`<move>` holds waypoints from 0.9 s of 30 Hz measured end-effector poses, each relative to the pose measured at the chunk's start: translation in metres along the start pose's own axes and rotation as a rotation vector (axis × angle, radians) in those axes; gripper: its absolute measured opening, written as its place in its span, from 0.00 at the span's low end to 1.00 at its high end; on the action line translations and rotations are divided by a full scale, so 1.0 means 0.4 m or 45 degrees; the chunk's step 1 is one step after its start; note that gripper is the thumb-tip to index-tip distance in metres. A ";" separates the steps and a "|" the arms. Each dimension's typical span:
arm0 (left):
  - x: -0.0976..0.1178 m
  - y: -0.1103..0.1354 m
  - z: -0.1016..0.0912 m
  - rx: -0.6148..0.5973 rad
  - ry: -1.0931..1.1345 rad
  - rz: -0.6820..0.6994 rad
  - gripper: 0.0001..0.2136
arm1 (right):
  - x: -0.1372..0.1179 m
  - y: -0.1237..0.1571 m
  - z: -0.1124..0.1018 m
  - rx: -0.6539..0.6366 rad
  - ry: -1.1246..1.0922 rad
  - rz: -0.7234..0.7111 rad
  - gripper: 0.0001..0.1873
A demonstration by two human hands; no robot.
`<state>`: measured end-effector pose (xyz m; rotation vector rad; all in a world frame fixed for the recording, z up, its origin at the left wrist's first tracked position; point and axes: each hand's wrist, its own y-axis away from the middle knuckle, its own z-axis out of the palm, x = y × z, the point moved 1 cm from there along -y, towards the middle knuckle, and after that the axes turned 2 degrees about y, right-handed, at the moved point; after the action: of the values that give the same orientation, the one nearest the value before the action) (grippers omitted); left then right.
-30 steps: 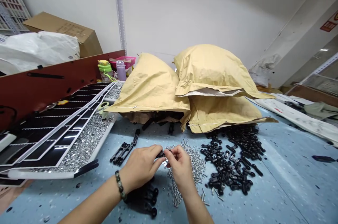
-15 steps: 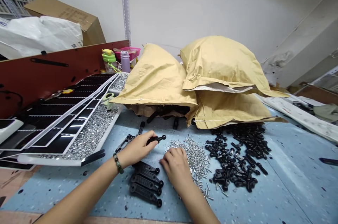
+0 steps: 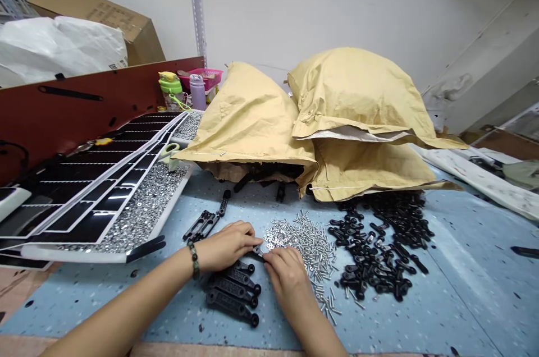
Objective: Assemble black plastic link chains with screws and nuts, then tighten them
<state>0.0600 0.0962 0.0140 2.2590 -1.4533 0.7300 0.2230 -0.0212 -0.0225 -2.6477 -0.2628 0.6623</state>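
Note:
My left hand, with a bead bracelet, is closed round a black plastic arm whose end shows between my hands. A small shiny metal piece appears at that end. The fingertips of my right hand are pinched together against the same end; whatever they hold is hidden. Below my left hand lie several finished-looking black plastic arms side by side. Loose silver screws and small nuts spread beside my right hand. More black arms rest beyond my left wrist.
A heap of small black plastic levers lies to the right. Yellow paper sacks stand at the back, one open with black parts inside. On the left, a white tray holds metal bits, partly under black-and-white sheets; scissors lie there.
My left hand has moved down and nearer, bringing the black arm to my right fingertips. My right hand has shifted slightly right and down from the nuts and now meets the arm.

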 end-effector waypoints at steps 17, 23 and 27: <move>-0.002 -0.018 -0.035 -0.083 -0.043 -0.059 0.11 | -0.019 -0.003 0.014 -0.025 -0.042 0.067 0.07; -0.024 -0.020 -0.038 -0.106 -0.026 -0.097 0.11 | -0.015 -0.021 0.019 -0.045 -0.066 0.117 0.07; -0.029 -0.017 -0.031 -0.097 -0.031 -0.126 0.11 | -0.028 -0.036 0.013 -0.076 -0.078 0.187 0.07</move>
<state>0.0596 0.1145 0.0170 2.2708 -1.3457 0.6089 0.2093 -0.0096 -0.0162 -2.7258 -0.1074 0.7950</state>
